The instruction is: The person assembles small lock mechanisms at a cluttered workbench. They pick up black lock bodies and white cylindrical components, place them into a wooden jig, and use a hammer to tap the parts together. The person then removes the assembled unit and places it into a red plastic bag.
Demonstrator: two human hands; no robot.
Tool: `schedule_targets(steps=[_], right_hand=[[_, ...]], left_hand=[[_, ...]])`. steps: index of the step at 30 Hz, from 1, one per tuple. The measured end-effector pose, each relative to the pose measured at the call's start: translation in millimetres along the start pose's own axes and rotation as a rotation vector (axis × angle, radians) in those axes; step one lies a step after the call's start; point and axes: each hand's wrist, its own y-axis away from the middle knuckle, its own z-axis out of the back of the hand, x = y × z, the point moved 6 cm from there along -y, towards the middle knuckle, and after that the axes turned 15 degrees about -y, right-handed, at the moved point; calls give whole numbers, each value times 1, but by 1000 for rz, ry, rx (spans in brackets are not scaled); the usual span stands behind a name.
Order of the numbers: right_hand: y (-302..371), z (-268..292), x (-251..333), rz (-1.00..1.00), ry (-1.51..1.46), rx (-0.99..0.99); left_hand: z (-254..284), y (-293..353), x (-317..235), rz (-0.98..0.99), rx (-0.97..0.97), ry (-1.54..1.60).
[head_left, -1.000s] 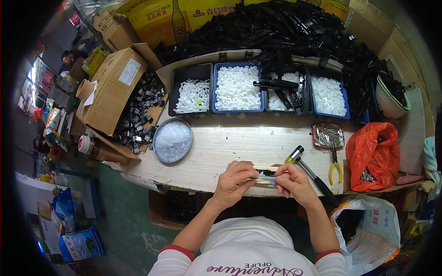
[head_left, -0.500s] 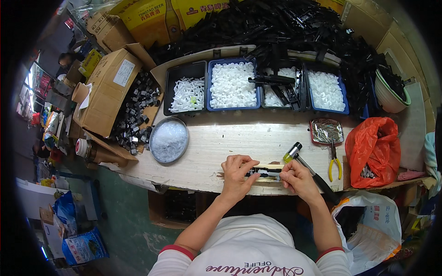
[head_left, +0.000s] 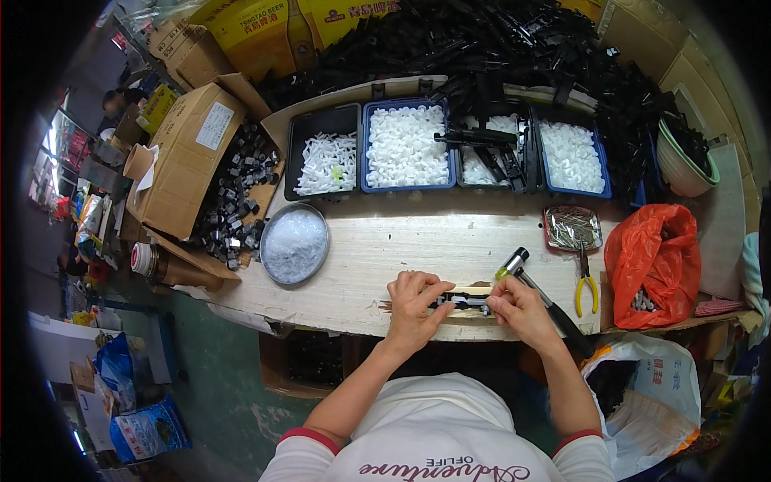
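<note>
Working right now at a wide, pale table (head_left: 377,241), scuffed on top. Looking past the table's far edge, onto a great heap of black parts (head_left: 522,48). Along the table's far side, counting four trays (head_left: 405,189), all with small white pieces inside, one with black parts lying across. Over to the table's left end, meeting a tilted cardboard box (head_left: 186,165), open toward a spread of black and silvery blocks (head_left: 233,205). Down below the table's right end, finding a white bag (head_left: 666,394), open-mouthed; up at the table's right end, a crumpled red bag (head_left: 654,269). On the table's left half, passing a round dish (head_left: 295,282) heaped with glassy white bits. Onto the table's right half, with a hammer (head_left: 539,290) lying aslant, handle toward the near edge. Now in to the table's near edge: seeing a left hand (head_left: 413,305) and a right hand (head_left: 521,315), both bare, both closed in a grasp. Back on the table's right half, catching yellow-handled pliers (head_left: 584,278), tips against a small red-rimmed dish (head_left: 548,231) of metal pins (head_left: 572,226). And right at the table's near edge, picking out a slim black part (head_left: 464,296), a pale strip (head_left: 472,289) alongside: gripped at the left end by left thumb and forefinger, pinched at the right end by right thumb and forefinger.
</note>
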Motion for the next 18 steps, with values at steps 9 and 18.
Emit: schedule_targets(steps=[9,18], right_hand=[[1,-2,-2,6,-38,0],[-7,7,-3,-29,234,-86]], left_hand=[[0,0,0,-3,-14,4],[0,1,-4,-93,-27,-52]])
